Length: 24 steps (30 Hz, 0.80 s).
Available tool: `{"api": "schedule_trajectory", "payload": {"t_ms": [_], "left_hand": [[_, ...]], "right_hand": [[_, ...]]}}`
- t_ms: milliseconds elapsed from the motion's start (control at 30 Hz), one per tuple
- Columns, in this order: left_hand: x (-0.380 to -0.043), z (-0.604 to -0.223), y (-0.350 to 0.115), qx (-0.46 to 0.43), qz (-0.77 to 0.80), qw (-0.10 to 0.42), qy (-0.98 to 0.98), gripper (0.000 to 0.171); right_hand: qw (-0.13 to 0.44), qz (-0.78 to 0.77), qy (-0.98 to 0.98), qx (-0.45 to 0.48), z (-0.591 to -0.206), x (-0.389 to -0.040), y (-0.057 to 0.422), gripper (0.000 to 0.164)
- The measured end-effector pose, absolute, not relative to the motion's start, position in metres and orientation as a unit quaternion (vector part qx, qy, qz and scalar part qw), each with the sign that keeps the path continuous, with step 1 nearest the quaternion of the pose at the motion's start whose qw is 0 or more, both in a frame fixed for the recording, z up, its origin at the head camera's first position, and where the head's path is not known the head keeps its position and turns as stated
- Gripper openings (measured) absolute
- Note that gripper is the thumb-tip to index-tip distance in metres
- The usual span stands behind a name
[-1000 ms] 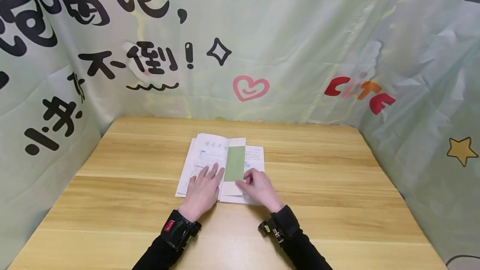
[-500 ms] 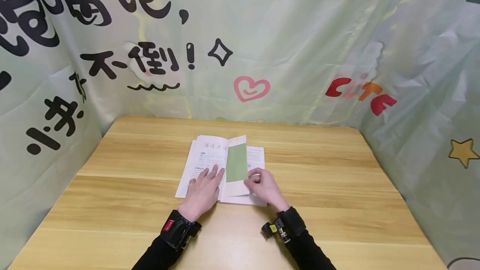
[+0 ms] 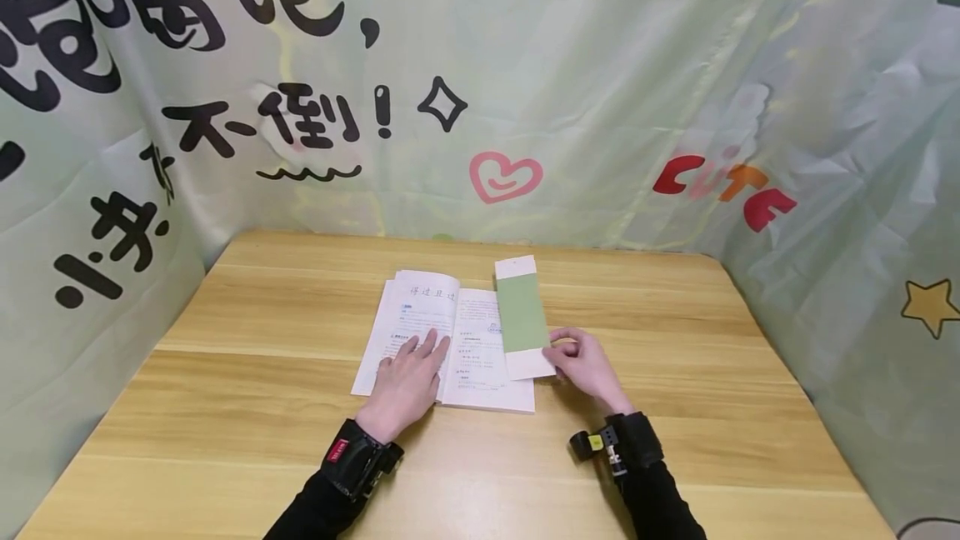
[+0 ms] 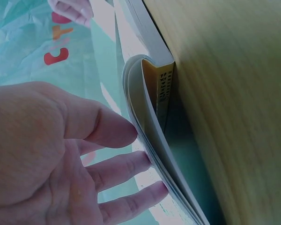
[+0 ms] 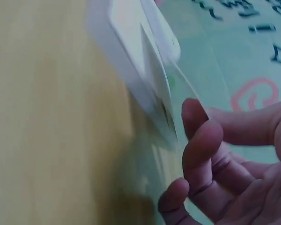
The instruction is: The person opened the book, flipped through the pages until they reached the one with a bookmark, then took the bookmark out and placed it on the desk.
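Note:
An open book (image 3: 472, 394) with printed pages lies mid-table in the head view. My left hand (image 3: 405, 382) rests on its left page, fingers spread and fairly straight. In the left wrist view, the thumb and fingers lie along the curved pages (image 4: 147, 124) beside the spine. A long green bookmark (image 3: 522, 315) with white ends is pinched by its lower right edge between thumb and fingers of my right hand (image 3: 591, 367). It overlaps the right page's outer edge, leaning slightly left at the top. The right wrist view shows the bookmark (image 5: 189, 82) nearly edge-on, raised off the book.
The wooden table (image 3: 300, 307) extends around the book on all sides. A pale green printed curtain (image 3: 585, 107) hangs along its back and both sides. A wrist camera (image 3: 592, 444) is strapped to the right forearm, another (image 3: 375, 461) to the left.
My right hand has moved right, taking the bookmark away from the book's middle to the right page's outer edge and uncovering that page. The left hand has stayed in place.

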State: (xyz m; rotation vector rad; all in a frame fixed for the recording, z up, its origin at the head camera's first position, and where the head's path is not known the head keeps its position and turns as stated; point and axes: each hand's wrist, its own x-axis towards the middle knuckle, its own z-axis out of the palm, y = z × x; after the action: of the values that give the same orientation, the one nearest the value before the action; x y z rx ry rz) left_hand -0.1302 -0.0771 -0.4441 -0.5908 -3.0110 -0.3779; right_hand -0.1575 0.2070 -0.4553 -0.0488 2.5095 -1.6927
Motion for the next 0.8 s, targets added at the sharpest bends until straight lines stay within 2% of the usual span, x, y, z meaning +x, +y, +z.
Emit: {"api": "schedule_trajectory", "payload": {"t_ms": [333, 800], "left_hand": [[-0.13, -0.445, -0.077, -0.193, -0.122, 0.021, -0.973, 0.048], [-0.131, -0.445, -0.078, -0.192, -0.126, 0.017, -0.973, 0.048]], "right_hand": [[0.019, -0.435, 0.899, 0.045, -0.461, -0.161, 0.252, 0.028], [0.02, -0.382, 0.923, 0.047, -0.462, -0.163, 0.254, 0.024]]}}
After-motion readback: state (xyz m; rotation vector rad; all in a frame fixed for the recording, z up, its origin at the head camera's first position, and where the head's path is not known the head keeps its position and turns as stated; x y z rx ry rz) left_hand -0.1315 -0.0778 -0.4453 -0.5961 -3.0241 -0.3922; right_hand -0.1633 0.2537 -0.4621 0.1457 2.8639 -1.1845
